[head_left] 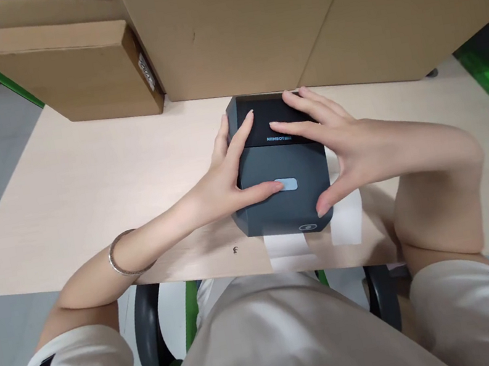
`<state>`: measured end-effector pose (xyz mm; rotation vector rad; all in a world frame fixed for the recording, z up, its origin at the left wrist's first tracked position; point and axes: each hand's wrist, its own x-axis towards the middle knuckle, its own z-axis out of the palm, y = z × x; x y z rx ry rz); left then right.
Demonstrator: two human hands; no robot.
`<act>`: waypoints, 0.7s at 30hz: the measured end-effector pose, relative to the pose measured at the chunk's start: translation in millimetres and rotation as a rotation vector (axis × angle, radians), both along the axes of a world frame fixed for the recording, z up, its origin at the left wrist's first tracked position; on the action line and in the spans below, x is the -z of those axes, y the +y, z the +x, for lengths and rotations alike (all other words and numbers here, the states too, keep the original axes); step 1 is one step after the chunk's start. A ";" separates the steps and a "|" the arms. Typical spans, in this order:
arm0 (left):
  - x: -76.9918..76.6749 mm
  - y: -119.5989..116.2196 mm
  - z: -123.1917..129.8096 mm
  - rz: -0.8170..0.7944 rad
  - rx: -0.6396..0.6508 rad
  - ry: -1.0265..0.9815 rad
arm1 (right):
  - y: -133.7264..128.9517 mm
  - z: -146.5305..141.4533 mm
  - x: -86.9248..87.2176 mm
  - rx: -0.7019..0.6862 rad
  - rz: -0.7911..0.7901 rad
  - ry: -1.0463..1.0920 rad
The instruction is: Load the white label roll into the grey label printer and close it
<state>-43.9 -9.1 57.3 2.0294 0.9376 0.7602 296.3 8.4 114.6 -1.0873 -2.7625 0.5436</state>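
A dark grey label printer [265, 167] with a black lid and NIIMBOT lettering stands on the light wooden table. My left hand [229, 176] grips its left side, thumb lying on the pale blue button [291, 184] and index finger stretched onto the black lid. On the other side, my right hand [335, 139] holds the printer with fingers spread over the lid and thumb pressed to the lower right edge. White paper [347, 221] lies partly under the printer, and another white strip [286, 249] shows at its near side.
Large cardboard boxes [293, 25] stand right behind the printer. A flatter cardboard box [62, 73] with a label sits at the back left. A tiny dark curled scrap [236, 250] lies near the table's front edge. Black chair armrests [150, 330] are below the table edge.
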 end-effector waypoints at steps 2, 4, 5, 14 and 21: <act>0.5 0.1 -0.9 0.019 0.008 0.016 | -1.7 -1.5 -2.0 0.008 0.014 0.006; -1.5 0.1 -0.3 0.063 0.000 0.026 | -6.4 -2.3 -8.0 0.017 0.029 0.013; -3.6 -0.4 0.5 0.101 -0.009 0.025 | -10.5 -2.5 -13.2 0.013 0.038 0.019; -22.6 -15.3 15.9 0.357 0.038 -0.070 | -67.1 -18.5 -70.8 -0.044 0.187 0.027; -22.0 -16.2 19.9 0.438 0.121 0.013 | -76.3 -25.1 -65.3 -0.037 0.111 -0.037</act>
